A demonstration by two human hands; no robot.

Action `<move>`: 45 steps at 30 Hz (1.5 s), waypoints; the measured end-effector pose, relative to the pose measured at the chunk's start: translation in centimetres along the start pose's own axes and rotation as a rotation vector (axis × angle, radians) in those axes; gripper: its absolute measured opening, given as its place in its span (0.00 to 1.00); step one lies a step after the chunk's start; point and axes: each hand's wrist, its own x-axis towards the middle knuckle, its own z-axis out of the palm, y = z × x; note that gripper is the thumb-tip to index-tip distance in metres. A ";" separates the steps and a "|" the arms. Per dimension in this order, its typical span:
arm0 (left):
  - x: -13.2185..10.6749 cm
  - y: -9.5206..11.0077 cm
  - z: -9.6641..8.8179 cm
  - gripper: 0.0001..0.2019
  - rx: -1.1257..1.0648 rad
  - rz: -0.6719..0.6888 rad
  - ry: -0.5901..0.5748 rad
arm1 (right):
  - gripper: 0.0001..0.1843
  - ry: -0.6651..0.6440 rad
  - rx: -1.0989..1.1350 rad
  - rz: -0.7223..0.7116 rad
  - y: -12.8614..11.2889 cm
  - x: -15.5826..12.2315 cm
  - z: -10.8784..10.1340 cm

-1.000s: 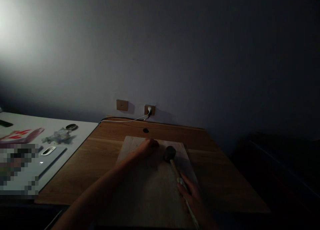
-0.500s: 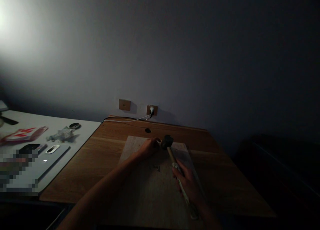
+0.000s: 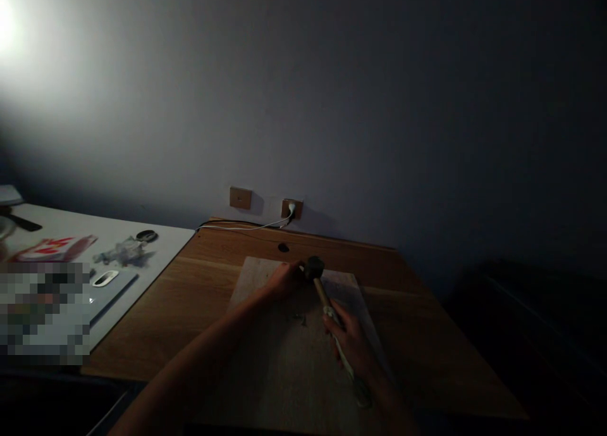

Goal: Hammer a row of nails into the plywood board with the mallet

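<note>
Clamping one mallet in right hand over one board, with left hand beside mallet head; cannot tell left grip

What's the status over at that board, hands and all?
Right hand gripping mallet by its handle. Left hand beside mallet's head, possibly in its way; grip too dark to tell. Small pieces lying on board.

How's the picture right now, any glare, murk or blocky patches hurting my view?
Head view: glare washes out the wall at upper left, while the far right sinks to near-black; head view: board and mallet are dim, and whatever the left hand may hold is too dark to make out; head view: pixelation covers the lower left.
</note>
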 end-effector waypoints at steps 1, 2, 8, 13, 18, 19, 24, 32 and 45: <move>0.0 0.2 -0.2 0.21 -0.004 0.001 -0.011 | 0.34 0.001 -0.001 -0.007 0.0 0.0 0.0; 0.0 0.5 -0.5 0.20 -0.007 0.000 -0.025 | 0.34 0.004 0.001 -0.009 0.0 -0.1 -0.1; -1.8 2.7 -4.0 0.17 0.117 0.098 -0.207 | 0.37 -0.014 0.021 0.041 1.2 -2.0 -1.5; -4.0 5.5 -5.7 0.14 0.228 0.209 -0.541 | 0.39 0.006 0.005 0.127 3.5 -4.1 -2.6; -4.6 7.2 -4.7 0.08 0.392 0.256 -0.616 | 0.43 -0.009 -0.003 0.129 4.0 -4.4 -2.5; -4.6 7.2 -4.4 0.07 0.424 0.264 -0.615 | 0.43 -0.009 -0.007 0.137 4.0 -4.4 -2.4; -4.6 6.7 -3.4 0.07 0.484 0.269 -0.591 | 0.39 0.003 -0.013 0.132 3.9 -4.4 -2.4; -3.8 5.9 -4.7 0.11 0.207 0.140 -0.508 | 0.42 0.029 0.037 0.145 4.3 -4.4 -2.2; -1.6 1.2 -3.4 0.11 0.284 -0.149 -0.065 | 0.43 0.030 0.042 0.173 3.4 -4.7 -2.2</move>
